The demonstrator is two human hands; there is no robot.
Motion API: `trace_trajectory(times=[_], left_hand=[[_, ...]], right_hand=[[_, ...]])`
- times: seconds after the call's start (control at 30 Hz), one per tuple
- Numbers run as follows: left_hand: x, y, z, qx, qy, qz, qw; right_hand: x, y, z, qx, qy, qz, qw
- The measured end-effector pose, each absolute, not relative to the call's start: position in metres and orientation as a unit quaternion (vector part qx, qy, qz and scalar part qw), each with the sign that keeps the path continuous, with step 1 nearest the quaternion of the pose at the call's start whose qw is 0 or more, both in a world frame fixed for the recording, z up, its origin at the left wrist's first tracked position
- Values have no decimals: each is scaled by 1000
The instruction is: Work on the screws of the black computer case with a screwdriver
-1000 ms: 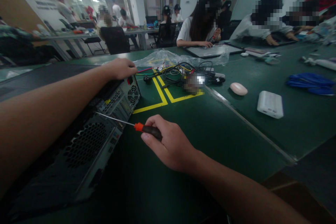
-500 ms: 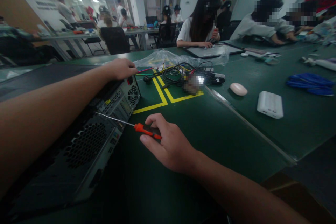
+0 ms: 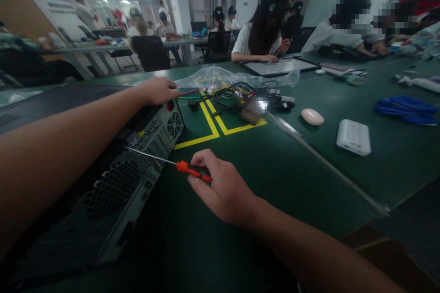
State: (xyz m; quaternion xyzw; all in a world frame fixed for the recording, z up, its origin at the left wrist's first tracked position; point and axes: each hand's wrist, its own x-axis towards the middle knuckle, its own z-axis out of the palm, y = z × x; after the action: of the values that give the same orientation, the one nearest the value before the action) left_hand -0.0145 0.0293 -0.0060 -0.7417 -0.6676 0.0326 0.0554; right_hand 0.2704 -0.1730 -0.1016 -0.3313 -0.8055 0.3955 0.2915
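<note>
A dark desktop computer case (image 3: 113, 219) lies on the left of the table, its grey back panel with vents and ports facing right. My left hand (image 3: 160, 90) rests on the upper far edge of the case, with its fingers curled over and their tips partly hidden. In my right hand (image 3: 223, 187) is a screwdriver (image 3: 184, 167) with an orange and black handle, held between thumb and fingers. The thin metal shaft points left, and its tip meets the back edge of the case below my left forearm. What exactly the tip touches is too dark to make out.
Behind the case lie tangled cables (image 3: 227, 100) and a clear plastic sheet (image 3: 220, 73). To the right are a pale oval object (image 3: 312, 116), a white box-shaped device (image 3: 354, 136) and a blue bundle (image 3: 405, 109). A co-worker (image 3: 257, 36) sits across the table.
My right hand has shifted slightly, and its thumb now sits closer to the screwdriver handle. The left hand and the computer case have stayed in place.
</note>
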Motion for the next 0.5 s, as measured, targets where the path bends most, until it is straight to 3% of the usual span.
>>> trace_trajectory(times=[0.5], left_hand=[[-13,28,-6,-730,-681,31,48]], right_hand=[[270,-173,-100,-331,-803,395,299]])
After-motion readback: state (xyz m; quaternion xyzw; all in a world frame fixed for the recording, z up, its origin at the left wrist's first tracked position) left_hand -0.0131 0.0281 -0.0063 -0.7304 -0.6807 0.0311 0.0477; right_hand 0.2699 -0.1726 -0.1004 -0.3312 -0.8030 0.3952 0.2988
